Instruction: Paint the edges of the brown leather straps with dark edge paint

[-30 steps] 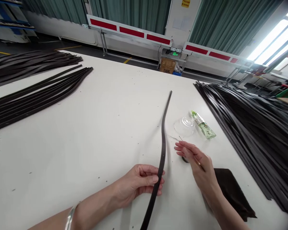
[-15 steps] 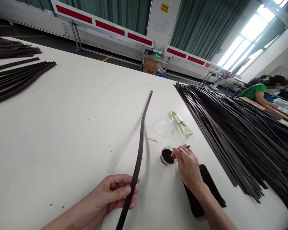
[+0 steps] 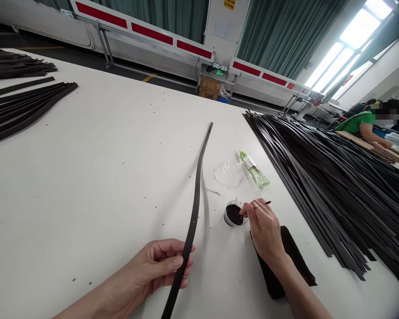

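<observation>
My left hand (image 3: 162,266) grips a long, narrow dark leather strap (image 3: 195,208) near its lower part, and the strap curves up across the white table (image 3: 86,186) with small holes along it. My right hand (image 3: 263,228) pinches a thin dark-tipped stick (image 3: 261,204) just beside a small round metal tin (image 3: 234,214) of dark brown liquid. The hand's fingertips sit at the tin's rim. That wrist rests over a folded dark cloth (image 3: 294,252).
A transparent plastic lid (image 3: 228,173) and a green-labelled bottle (image 3: 253,169) lie beyond the tin. A large pile of dark straps (image 3: 319,186) fills the table's right side, more bundles (image 3: 23,106) lie at left, and a co-worker (image 3: 355,124) sits at far right.
My right hand has moved off the tin, uncovering it, and now sits at its rim with the stick showing. The view has swung, and my left hand keeps its hold on the strap.
</observation>
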`<state>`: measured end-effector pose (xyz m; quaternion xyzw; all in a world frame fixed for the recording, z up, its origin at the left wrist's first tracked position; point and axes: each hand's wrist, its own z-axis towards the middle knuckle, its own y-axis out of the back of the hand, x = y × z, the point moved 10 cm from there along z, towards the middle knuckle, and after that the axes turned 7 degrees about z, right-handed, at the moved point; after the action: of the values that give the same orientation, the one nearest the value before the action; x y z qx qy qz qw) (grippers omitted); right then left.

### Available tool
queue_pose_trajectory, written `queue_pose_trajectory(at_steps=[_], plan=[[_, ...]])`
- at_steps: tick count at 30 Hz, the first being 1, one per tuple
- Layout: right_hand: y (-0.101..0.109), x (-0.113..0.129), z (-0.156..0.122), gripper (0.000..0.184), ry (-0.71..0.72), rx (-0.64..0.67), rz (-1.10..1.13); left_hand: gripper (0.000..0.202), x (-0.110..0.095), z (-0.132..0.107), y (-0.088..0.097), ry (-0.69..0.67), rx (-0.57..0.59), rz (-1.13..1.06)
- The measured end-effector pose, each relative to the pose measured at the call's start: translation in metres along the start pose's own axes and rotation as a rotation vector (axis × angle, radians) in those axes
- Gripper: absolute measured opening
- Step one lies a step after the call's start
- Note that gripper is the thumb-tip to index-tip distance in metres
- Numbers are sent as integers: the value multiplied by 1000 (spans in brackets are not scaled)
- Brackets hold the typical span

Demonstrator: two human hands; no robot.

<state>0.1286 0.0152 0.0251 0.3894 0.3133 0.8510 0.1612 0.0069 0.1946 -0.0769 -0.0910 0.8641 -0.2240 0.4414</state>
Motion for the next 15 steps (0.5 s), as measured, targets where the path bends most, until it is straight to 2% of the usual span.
queue_pose_trajectory(at_steps=[15], plan=[[-8, -3, -3, 38, 23, 25, -45, 19, 5, 2, 2, -10, -1, -35]])
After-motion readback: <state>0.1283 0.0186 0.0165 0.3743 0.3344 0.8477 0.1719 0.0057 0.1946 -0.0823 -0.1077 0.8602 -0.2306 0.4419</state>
